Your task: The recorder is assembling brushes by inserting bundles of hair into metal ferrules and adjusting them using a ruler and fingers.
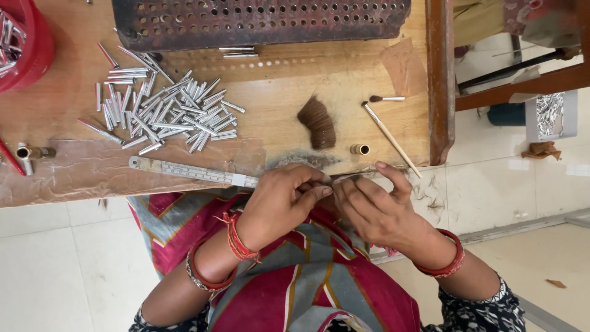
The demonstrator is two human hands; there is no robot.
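My left hand (284, 200) and my right hand (375, 206) meet at the near edge of the wooden table (295, 86), fingertips pinched together on a small tuft of brown hair (335, 179); what else is between the fingers I cannot tell. A larger bundle of brown hair (317, 122) lies on the table just beyond the hands. Beside it stands a small brass ferrule (359, 149). A pile of silver metal tubes (166, 107) is spread at the left. A steel ruler (193, 172) lies along the near edge by my left hand.
Two thin-handled brushes (388, 136) lie at the right of the table. A perforated dark metal tray (258, 21) sits at the far side. A red container (24, 43) with more tubes stands far left. A wooden frame post (440, 80) borders the right edge.
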